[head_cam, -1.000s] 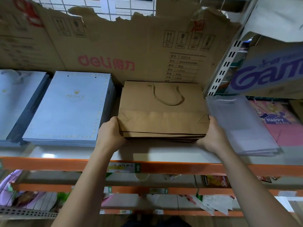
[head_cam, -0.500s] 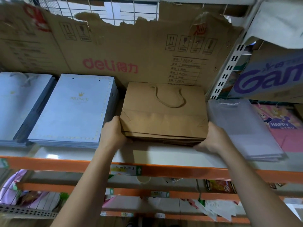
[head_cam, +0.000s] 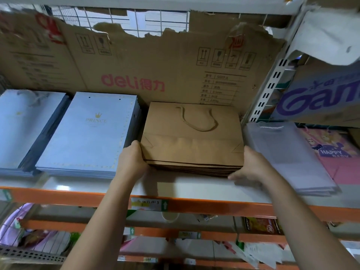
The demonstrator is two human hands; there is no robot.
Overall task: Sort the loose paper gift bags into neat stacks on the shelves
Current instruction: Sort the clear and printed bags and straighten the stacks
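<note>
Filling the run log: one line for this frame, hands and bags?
stage: squaring stack | left hand: at left edge of brown bag stack | right hand: at right front corner | stack flat on shelf

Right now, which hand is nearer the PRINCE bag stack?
Left. The left hand grips the brown bag stack at its left edge, beside the PRINCE bag stack; the right hand is at the brown stack's far side.

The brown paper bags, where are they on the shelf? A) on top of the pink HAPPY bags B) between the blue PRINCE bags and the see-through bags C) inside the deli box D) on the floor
B: the brown paper bags lie flat in a stack on the shelf, with the blue PRINCE bags on one side and the see-through bags on the other; the left hand and right hand touch the stack's sides.
</note>
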